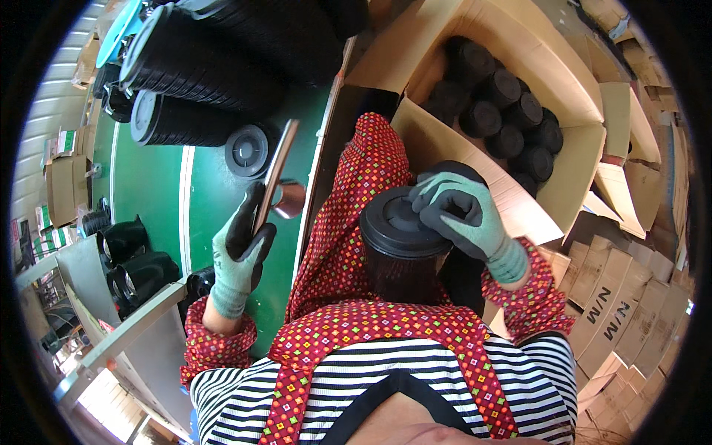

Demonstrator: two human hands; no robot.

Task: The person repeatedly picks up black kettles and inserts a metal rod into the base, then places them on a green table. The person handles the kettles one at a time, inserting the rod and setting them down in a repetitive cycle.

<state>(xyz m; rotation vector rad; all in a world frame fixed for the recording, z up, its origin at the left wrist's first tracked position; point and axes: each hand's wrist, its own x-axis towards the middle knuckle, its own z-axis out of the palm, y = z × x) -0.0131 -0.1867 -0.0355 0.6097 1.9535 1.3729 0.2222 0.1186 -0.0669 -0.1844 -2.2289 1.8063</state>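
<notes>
My left hand (pixel 241 248), in a green and black work glove, grips a thin flat slab (pixel 277 174) with a brownish metallic edge. I see it edge-on, so its faces are hidden. Just right of it is a small copper-coloured round piece (pixel 289 199); whether they are joined I cannot tell. A black round container (pixel 404 274) stands upright in my lap, topped by a ridged black lid (pixel 393 219). Over the lid's right side, my gloved right hand (pixel 460 211) has its fingers curled and their tips on the lid. Anything pinched between them is hidden.
Long stacks of nested black containers (pixel 200 63) lie on the green table (pixel 148 200) at far left, beside a loose black disc (pixel 248 150). An open cardboard box (pixel 578 159) at right holds several black containers (pixel 508 141). Flat cartons (pixel 623 304) are stacked beyond it.
</notes>
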